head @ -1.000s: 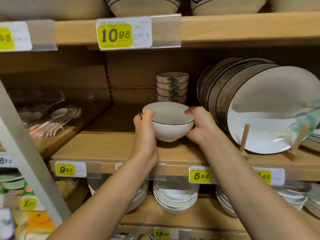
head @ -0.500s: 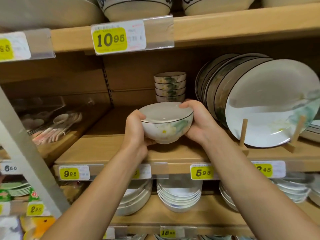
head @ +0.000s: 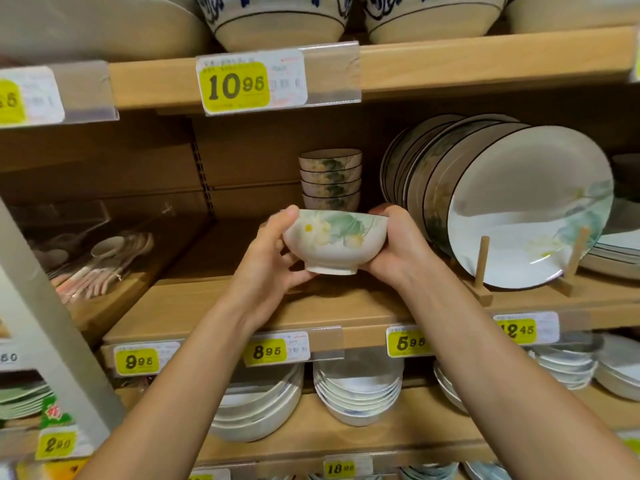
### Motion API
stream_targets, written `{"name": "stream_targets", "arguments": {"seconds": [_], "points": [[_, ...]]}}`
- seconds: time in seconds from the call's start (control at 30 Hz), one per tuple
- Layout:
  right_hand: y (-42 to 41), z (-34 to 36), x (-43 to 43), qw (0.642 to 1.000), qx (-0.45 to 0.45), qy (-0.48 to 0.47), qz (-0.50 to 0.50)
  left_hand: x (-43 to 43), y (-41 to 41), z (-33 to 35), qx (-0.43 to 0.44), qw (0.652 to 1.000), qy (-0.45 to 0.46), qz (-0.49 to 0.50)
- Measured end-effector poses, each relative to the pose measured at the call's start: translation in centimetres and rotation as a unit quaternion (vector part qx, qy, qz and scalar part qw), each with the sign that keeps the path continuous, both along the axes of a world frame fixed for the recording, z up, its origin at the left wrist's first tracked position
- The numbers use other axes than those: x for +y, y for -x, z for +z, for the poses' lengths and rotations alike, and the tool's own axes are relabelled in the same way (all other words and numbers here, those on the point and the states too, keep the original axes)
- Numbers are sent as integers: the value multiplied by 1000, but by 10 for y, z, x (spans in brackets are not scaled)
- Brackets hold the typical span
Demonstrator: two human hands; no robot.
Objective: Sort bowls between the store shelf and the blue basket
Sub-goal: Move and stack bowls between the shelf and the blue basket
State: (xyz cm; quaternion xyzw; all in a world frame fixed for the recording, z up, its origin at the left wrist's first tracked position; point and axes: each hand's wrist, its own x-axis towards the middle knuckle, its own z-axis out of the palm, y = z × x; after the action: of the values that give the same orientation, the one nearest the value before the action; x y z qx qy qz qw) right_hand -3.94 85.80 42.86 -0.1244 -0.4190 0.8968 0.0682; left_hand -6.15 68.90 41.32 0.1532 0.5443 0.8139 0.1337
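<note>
Your blue basket was out of view, and the spoons point(head: 104, 261) at the far left were too blurred to count. Your fingers behind the bowl point(head: 335, 240) were hidden by it, as was the bottom of the bowl stack point(head: 330, 180) behind.

Your left hand point(head: 273, 259) reached up from the lower left, thumb on the bowl's left rim, fingers curled under its side, clamped on it. Your right hand point(head: 398, 245) came from the lower right, thumb over the right rim, palm cupping the wall, also gripping it.

The bowl sat between your hands above the middle shelf point(head: 346, 308), its foot clear of the wood. It was white, with yellow flowers and a green leaf facing you. To the right, the plates point(head: 512, 209) leaned on a wooden rack point(head: 482, 268).
</note>
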Motion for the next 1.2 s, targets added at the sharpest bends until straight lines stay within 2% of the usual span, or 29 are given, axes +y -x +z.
{"name": "stream_targets", "arguments": {"seconds": [0.07,0.13,0.2,0.33,0.57,0.8,0.97,1.2], "points": [[0,1,-2,1000,4,-7,0,-1,0,0,41,996,66,-35],[-3,3,-7,999,13,-31,-7,1,1,-2,55,995,84,-22],[-6,3,-13,998,27,-59,-23,0,3,-5,55,996,64,-4],[-13,0,-18,992,53,-97,-58,-10,8,-8,4,999,-44,-12],[-22,-11,-25,986,84,-132,-62,-23,11,-13,-3,995,-92,-41],[-31,-20,-42,971,103,-215,-3,-21,2,-8,69,997,-8,23],[-19,-13,-47,979,104,-170,-44,-24,9,1,70,997,10,44],[6,7,-18,983,124,-132,11,-36,49,28,-21,997,28,-69]]}}
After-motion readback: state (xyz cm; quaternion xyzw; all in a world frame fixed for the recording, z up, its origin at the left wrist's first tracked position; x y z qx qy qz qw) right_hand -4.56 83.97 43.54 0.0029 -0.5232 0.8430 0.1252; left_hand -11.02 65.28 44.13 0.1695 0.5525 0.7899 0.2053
